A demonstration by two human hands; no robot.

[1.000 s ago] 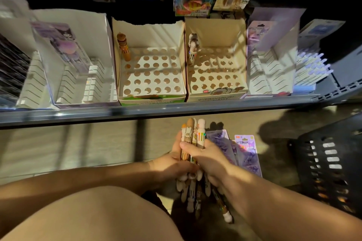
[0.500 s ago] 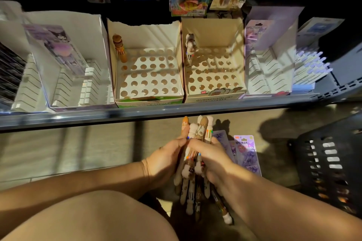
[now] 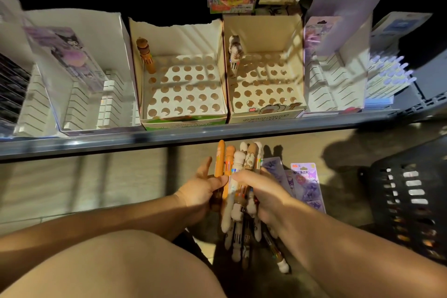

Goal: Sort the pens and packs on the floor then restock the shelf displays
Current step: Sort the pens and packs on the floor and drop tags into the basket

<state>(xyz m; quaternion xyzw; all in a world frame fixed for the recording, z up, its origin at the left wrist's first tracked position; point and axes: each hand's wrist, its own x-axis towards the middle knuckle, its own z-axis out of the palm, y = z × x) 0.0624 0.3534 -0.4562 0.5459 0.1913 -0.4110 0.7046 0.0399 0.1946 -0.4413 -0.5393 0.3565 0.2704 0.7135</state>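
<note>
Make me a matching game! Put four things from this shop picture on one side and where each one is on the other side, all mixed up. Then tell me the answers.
Things:
1. brown pen
2. white pen
3. bunch of pens
4. purple packs

Places:
A. lying on the floor
B. standing in the left box
C. held by the left hand and right hand
D. standing in the right box

Pairs: 1-B, 2-D, 3-C, 4-A.

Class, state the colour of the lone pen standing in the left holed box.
Brown pen; head view.
</note>
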